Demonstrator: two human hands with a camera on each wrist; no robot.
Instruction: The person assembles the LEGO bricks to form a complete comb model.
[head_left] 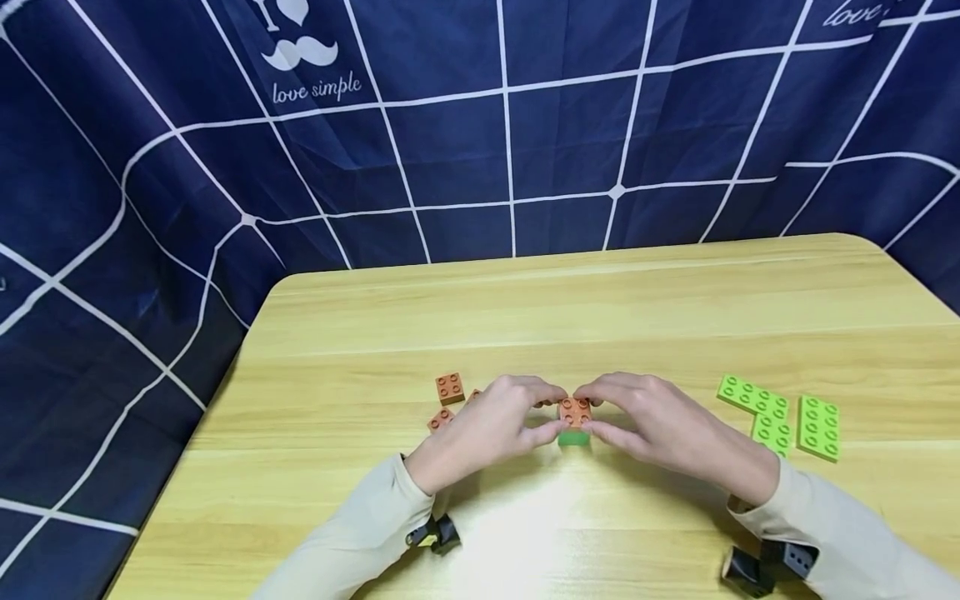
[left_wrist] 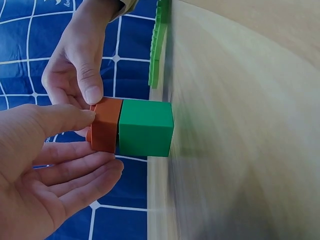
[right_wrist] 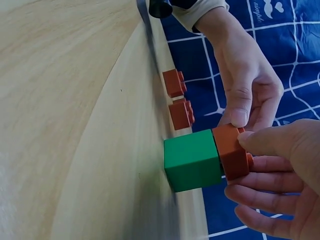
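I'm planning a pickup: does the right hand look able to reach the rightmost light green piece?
Probably yes: the piece lies uncovered, though the right hand would first release the orange brick.

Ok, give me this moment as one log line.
left hand: holds orange block | right hand: holds same block | green block: directly beneath | other orange blocks: left | flat green pieces: right

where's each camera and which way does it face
Head: on the head, facing forward and down at the table and blue cloth; left hand, right hand, sleeves show.
Left wrist: on that wrist, facing the orange block atop the green block; left hand close, right hand beyond.
Right wrist: on that wrist, facing the same blocks from the other side; right hand close, left hand beyond.
Both wrist views share the blocks and hands.
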